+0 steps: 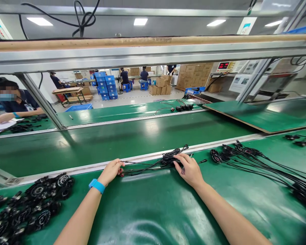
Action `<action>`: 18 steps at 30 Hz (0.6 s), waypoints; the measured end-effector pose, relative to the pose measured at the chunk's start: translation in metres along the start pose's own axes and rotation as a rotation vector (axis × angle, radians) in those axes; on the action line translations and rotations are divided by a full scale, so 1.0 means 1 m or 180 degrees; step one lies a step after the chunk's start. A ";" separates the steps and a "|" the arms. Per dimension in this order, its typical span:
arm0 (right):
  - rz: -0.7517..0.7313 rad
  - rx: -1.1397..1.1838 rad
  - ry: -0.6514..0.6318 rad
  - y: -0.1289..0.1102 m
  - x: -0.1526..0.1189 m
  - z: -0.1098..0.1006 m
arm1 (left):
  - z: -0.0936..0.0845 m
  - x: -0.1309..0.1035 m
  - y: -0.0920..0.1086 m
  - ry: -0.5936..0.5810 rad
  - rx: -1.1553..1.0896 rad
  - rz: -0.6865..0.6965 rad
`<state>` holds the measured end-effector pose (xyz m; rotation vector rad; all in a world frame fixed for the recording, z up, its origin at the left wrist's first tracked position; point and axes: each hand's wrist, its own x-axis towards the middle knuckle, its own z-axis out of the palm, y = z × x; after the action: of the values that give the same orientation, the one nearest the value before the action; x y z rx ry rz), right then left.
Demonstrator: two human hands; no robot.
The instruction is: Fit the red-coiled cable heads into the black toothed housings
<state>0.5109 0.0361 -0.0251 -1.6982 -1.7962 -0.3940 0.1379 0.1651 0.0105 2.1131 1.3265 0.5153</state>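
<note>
Hands (153,170) at both ends of black cables (169,158).

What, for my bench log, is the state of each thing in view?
Left hand: closed, pinching cable ends
Right hand: curled at the coil; grip unclear
Cable coil: bundled, ends loose
Blue wristband: fastened
Black parts at left: heaped
Cabled parts at right: cables trailing
Blue crates: stacked
Red display: lit
Ceiling lights: on
</note>
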 end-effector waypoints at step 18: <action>-0.0321 -0.0008 0.0449 0.010 -0.001 0.014 | 0.036 -0.041 0.021 0.0378 0.1458 0.1117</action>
<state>0.5170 0.0449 -0.0379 -1.5455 -1.7825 -0.5458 0.1563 0.1116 -0.0033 2.7598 1.2269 0.5208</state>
